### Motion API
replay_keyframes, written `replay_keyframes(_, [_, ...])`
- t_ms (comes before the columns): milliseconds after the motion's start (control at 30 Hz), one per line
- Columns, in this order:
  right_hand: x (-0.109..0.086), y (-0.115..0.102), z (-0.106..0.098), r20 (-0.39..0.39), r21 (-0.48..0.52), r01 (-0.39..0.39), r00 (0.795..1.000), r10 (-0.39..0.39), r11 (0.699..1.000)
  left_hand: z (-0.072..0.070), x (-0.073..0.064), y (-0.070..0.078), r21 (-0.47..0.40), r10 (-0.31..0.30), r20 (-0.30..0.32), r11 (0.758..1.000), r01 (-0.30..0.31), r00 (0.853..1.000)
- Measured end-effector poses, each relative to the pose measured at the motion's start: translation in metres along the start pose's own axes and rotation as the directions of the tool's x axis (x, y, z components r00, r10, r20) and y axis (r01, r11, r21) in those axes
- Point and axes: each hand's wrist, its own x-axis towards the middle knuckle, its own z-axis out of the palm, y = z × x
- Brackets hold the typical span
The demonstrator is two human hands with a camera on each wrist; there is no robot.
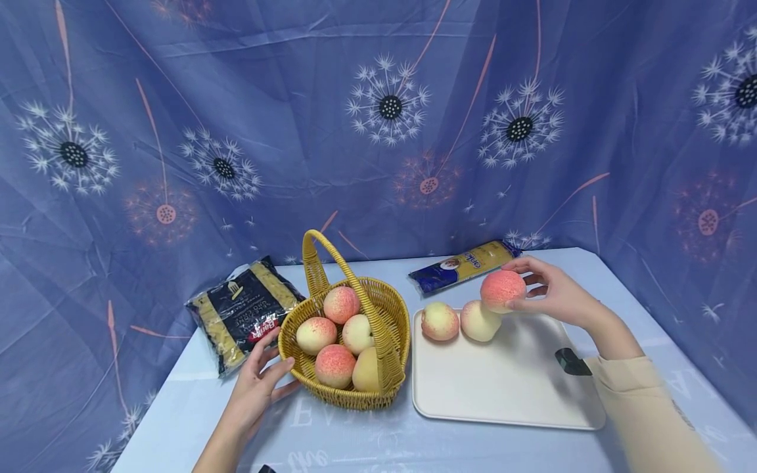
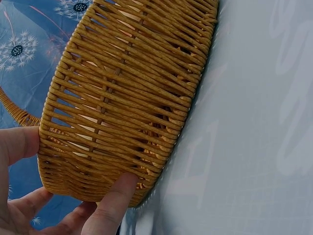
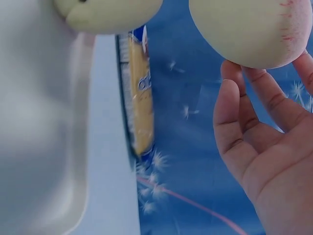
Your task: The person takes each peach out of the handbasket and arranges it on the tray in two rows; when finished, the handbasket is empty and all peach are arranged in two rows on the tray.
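In the head view my right hand (image 1: 558, 292) holds a red-and-cream peach (image 1: 503, 290) between thumb and fingers. The peach is raised over the back of a white tray (image 1: 508, 387). Two paler peaches lie there, one at the left (image 1: 440, 321) and another (image 1: 480, 321) partly behind the held one. My left hand (image 1: 251, 387) touches the left end of a yellow wicker basket (image 1: 331, 394), its fingers spread along rim and side. Several peaches fill the basket, among them a red one (image 1: 335, 366). The left wrist view shows fingertips against the woven wall (image 2: 122, 98).
A dark pasta bag (image 1: 245, 312) lies behind and left of the basket. Another blue-and-yellow pasta packet (image 1: 467, 264) is behind the tray. Blue dandelion-print cloth (image 1: 384, 177) hangs around the table's back and sides. The basket handle (image 1: 349, 276) arches high over its middle.
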Motion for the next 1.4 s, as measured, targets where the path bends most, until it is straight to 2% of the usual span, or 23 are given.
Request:
replay_keyframes(367, [-0.022, 0.029, -0.003, -0.035, 0.032, -0.019, 0.999, 0.02, 0.999, 0.0, 0.0, 0.001, 0.005, -0.002, -0.003, 1.0, 0.002, 1.0])
replay_keyframes(667, [-0.031, 0.047, 0.0, -0.022, 0.03, -0.087, 0.996, 0.087, 0.996, 0.001, 0.0, 0.0, 0.005, -0.003, 0.0, 1.0, 0.003, 1.0])
replay_keyframes(1400, [-0.042, 0.058, 0.002, -0.019, 0.042, -0.127, 0.992, 0.128, 0.991, 0.0, 0.0, 0.0, 0.02, -0.008, -0.007, 1.0, 0.008, 1.0])
